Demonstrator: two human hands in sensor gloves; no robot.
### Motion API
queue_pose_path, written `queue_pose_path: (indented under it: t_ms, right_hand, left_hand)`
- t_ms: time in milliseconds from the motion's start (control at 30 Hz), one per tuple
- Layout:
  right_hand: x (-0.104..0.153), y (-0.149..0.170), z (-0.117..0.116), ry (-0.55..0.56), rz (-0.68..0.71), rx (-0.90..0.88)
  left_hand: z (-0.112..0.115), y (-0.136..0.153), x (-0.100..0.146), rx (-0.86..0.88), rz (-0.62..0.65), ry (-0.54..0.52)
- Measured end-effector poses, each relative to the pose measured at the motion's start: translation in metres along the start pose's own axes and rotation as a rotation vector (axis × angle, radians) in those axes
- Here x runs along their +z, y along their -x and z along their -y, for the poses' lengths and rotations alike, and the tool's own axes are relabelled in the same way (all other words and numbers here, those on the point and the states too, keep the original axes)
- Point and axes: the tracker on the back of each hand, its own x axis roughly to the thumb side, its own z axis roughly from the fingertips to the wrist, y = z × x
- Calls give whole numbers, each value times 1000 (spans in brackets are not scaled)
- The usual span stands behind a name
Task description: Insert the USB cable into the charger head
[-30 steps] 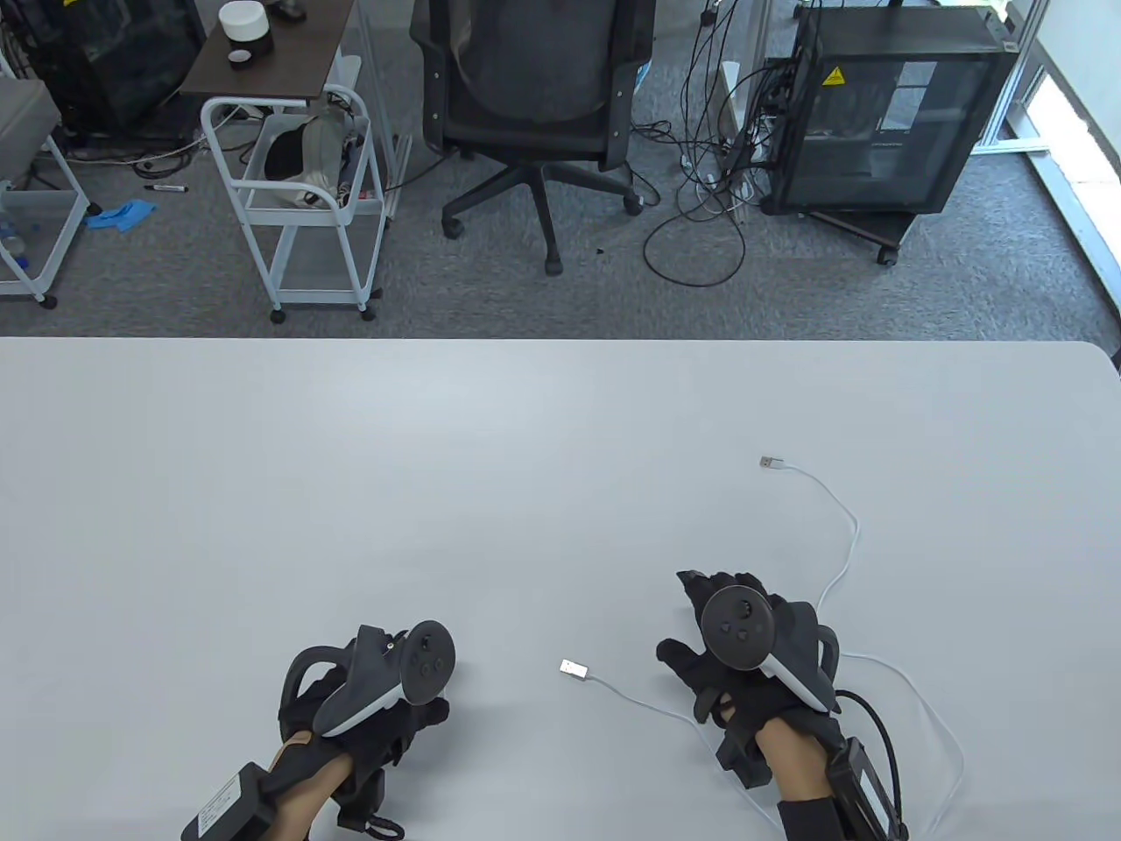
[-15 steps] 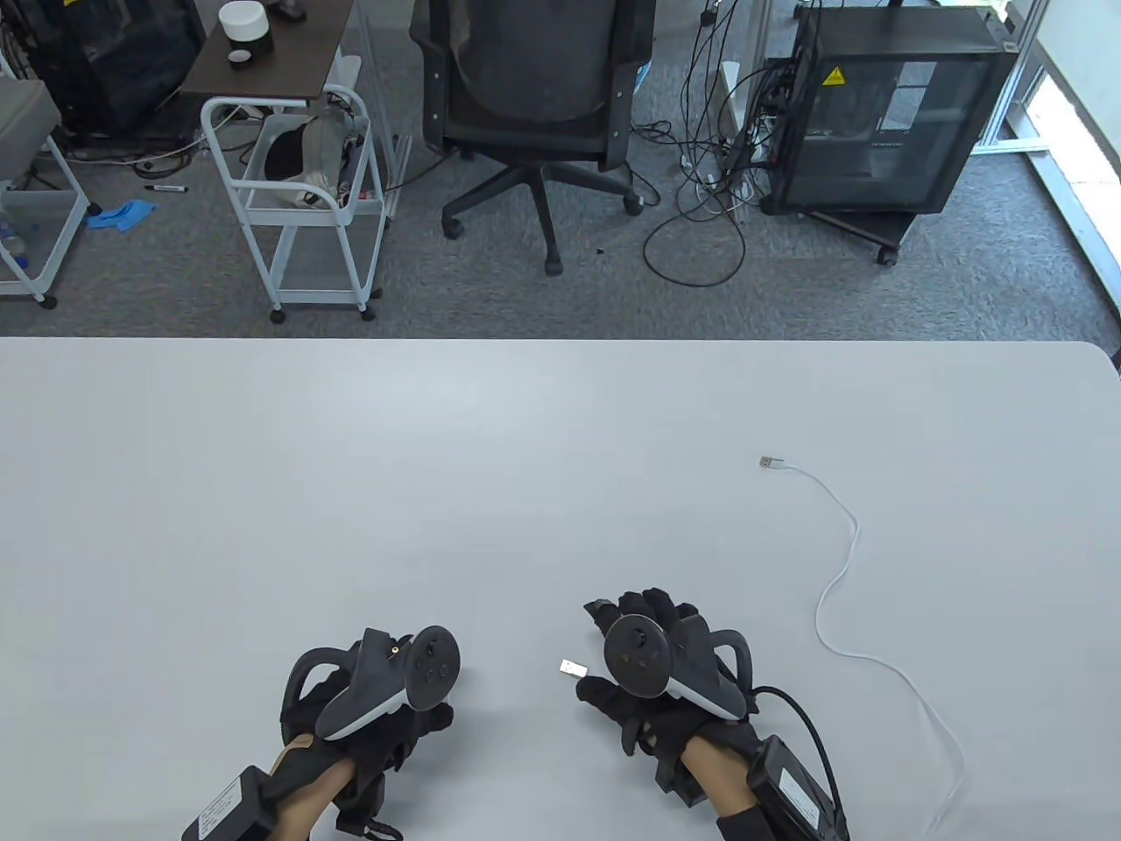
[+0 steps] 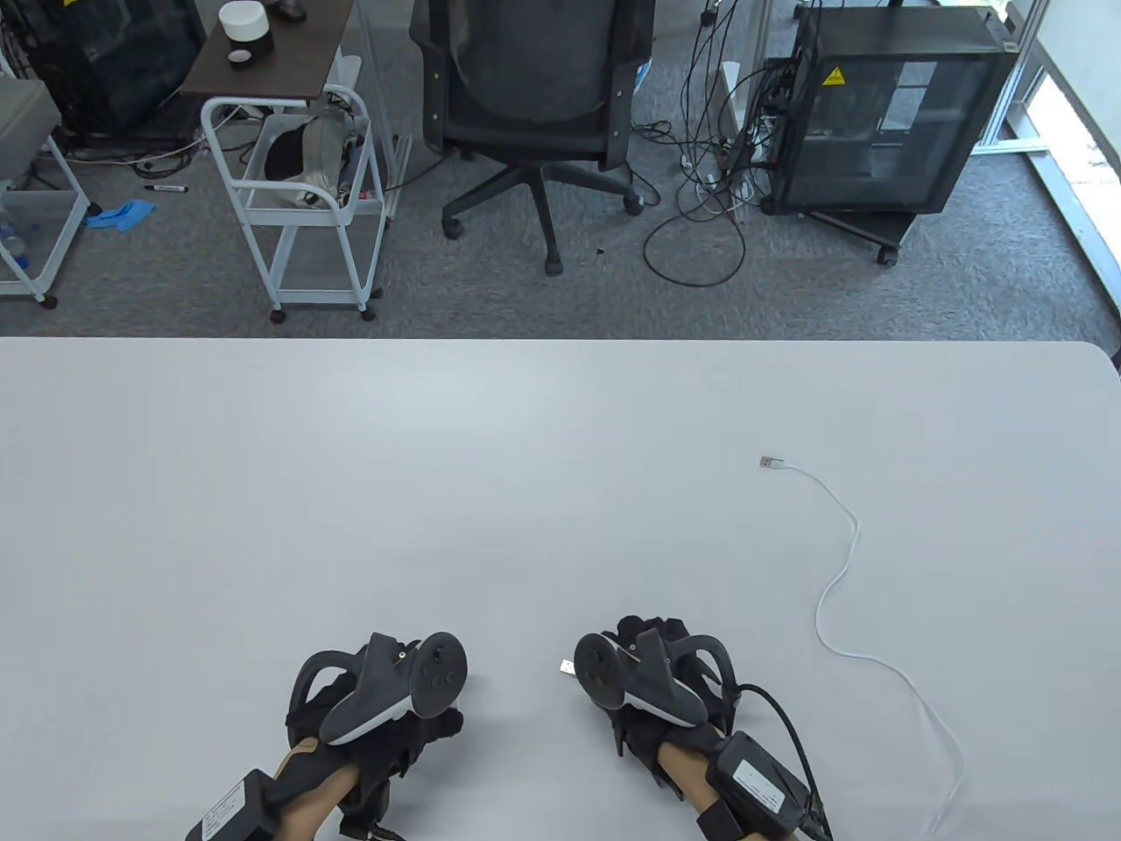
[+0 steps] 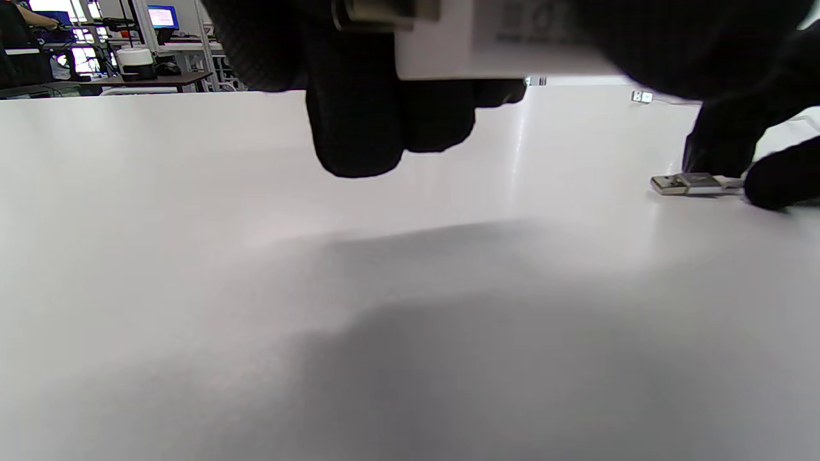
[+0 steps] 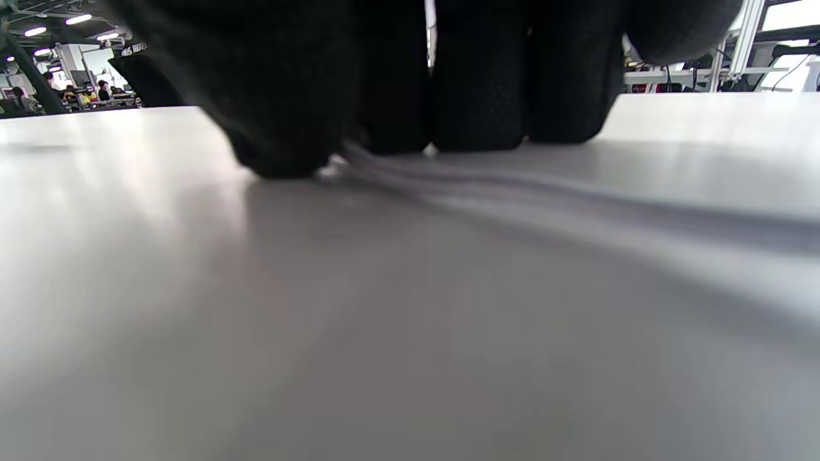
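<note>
The white USB cable (image 3: 836, 578) lies on the grey table (image 3: 438, 491), and its large metal USB plug (image 3: 568, 667) sits near the front edge, just left of the right hand (image 3: 652, 679). In the left wrist view the plug (image 4: 685, 184) rests flat on the tabletop with two dark gloved fingertips (image 4: 769, 186) of the right hand closed around the cable just behind it, one above and one in front. In the right wrist view the right hand's fingers (image 5: 477, 96) press down to the table and the cable (image 5: 512, 192) runs out from under them as a pale blurred streak, so this hand is pinching the cable at the plug end. From the hand the cable loops out to the right, curves back up the table and ends in a small connector (image 3: 769, 462) lying well apart from both hands. The white charger head (image 4: 487, 45) is in the left hand (image 3: 385, 692): the left wrist view shows its white body and a metal part at the top edge, held among the curled gloved fingers (image 4: 359, 128) above the table. In the table view the left hand sits clenched near the front edge, left of the plug, with the charger hidden under the tracker (image 3: 403, 683).
</note>
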Motion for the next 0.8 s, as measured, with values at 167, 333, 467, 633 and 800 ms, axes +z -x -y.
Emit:
queue_pose_path:
  t_ms: [167,333,467,633,800]
  right_hand:
    - [1,-2,1,-6,34,-1]
    - [5,18,25,94,59,-205]
    - [11,31,45,149,53,-363]
    - [16,25,50,144,88,-354]
    - [20,3,51,102,169,-437]
  left_hand:
    - [0,-4,1,-2,19,1]
    - [-2,-5,4,6,27,-20]
    - [-2,-8,3,6,42,-22]
    - [-1,-11,3,9,59,-17]
    - [-3,-13,5,70,98,-24]
